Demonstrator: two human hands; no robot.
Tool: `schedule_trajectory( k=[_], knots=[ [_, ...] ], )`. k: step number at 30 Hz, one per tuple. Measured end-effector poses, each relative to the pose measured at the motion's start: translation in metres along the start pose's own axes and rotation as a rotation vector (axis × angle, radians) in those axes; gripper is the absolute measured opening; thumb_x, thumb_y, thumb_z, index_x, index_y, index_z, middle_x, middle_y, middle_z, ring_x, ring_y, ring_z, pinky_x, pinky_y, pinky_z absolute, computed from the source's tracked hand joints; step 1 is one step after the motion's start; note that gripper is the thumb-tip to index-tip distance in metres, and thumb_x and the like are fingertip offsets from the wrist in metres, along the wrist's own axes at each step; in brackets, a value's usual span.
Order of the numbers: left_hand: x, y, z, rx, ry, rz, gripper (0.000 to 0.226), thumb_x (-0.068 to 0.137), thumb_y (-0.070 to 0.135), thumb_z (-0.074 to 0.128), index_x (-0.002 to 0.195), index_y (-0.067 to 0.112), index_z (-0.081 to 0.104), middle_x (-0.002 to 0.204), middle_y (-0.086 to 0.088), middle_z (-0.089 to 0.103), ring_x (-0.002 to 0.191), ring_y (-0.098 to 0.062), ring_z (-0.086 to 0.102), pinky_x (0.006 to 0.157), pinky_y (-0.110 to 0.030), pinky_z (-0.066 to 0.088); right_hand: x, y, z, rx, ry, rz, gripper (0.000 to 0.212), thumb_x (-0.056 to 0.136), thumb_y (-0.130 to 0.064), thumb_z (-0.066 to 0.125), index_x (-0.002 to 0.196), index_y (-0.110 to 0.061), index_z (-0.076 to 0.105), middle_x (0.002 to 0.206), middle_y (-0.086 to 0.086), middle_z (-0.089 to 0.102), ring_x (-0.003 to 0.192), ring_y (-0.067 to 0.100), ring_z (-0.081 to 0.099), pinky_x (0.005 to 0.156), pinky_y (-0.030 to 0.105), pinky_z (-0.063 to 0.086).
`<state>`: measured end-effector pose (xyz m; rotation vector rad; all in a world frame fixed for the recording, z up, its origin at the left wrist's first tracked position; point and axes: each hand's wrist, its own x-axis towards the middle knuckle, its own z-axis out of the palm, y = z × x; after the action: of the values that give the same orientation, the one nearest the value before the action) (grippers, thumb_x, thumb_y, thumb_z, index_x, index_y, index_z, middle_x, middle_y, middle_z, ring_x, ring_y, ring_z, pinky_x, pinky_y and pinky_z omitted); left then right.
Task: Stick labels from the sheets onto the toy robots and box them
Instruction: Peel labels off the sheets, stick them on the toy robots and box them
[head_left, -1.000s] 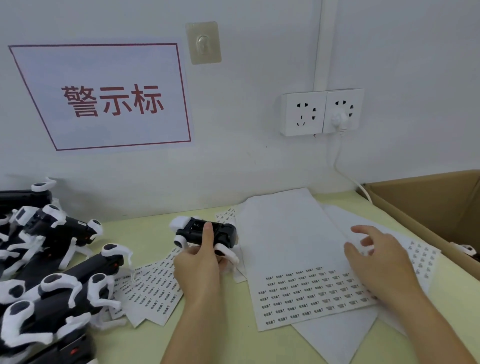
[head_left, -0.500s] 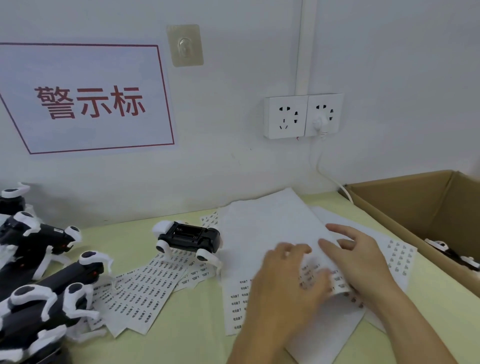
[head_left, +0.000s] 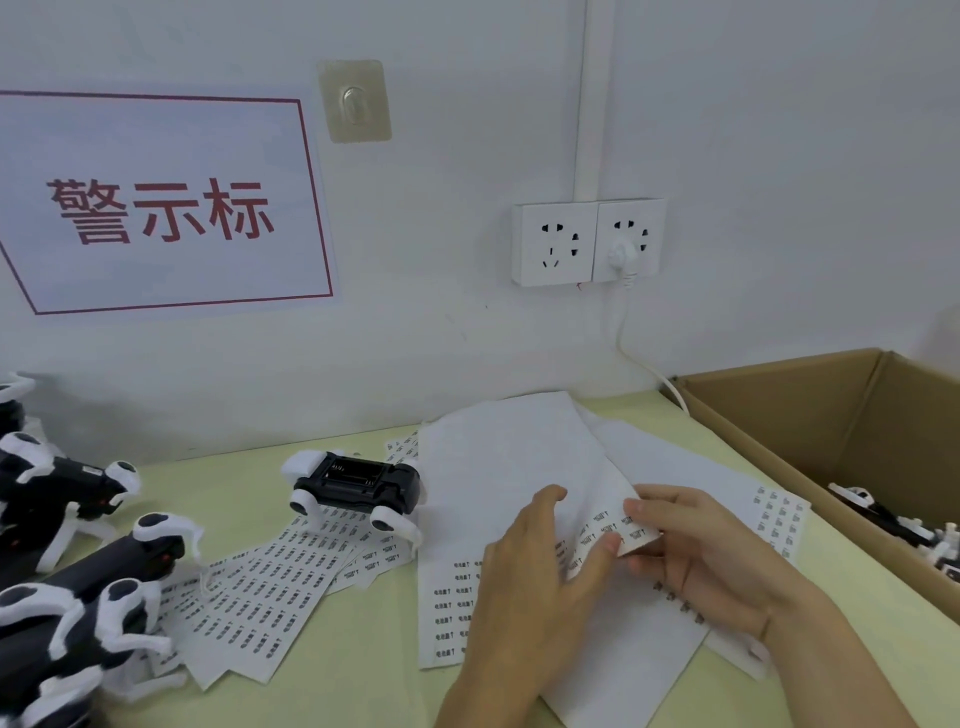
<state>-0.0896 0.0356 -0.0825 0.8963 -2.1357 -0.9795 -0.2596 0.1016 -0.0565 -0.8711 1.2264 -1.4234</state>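
A black toy robot (head_left: 358, 486) with white legs lies belly-up on the table, left of a white label sheet (head_left: 498, 467). My right hand (head_left: 696, 556) pinches the sheet's lifted right edge, curling it upward. My left hand (head_left: 535, 582) lies on the same sheet with its thumb against the lifted edge. More label sheets (head_left: 270, 587) fan out under and in front of the toy robot. Several other black and white toy robots (head_left: 78, 587) are piled at the left edge.
A brown cardboard box (head_left: 810, 415) stands at the right with toy robots (head_left: 893, 525) inside. A white cable (head_left: 644, 364) runs from the wall socket (head_left: 587, 241) down behind the box. Another label sheet (head_left: 779, 514) lies beside the box.
My left hand let go of the belly-up toy robot and moved right onto the label sheet. My right hand now pinches and lifts the sheet's edge. The view shifted right.
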Motion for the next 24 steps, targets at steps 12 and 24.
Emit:
schedule_trajectory(
  k=[12,24],
  knots=[
    [0.0033,0.0042,0.0001,-0.302,0.114,0.021,0.023,0.079,0.051,0.069,0.091,0.032,0.062,0.094,0.014,0.067,0.091,-0.006,0.063,0.073,-0.015,0.048,0.0015,-0.0003,0.0085,0.034,0.013,0.028,0.027,0.079,-0.006,0.061,0.098,0.01,0.072,0.109,0.037,0.065,0.093,0.041,0.067,0.087,0.049,0.057],
    [0.001,-0.0021,0.0048,-0.095,0.049,0.013,0.026,0.078,0.041,0.077,0.094,0.034,0.058,0.098,0.016,0.061,0.096,-0.002,0.055,0.08,-0.014,0.046,-0.0023,0.0001,0.0059,-0.19,0.018,0.176,0.015,0.09,0.003,0.063,0.099,0.007,0.074,0.102,0.032,0.071,0.092,0.042,0.072,0.076,0.041,0.06]
  ],
)
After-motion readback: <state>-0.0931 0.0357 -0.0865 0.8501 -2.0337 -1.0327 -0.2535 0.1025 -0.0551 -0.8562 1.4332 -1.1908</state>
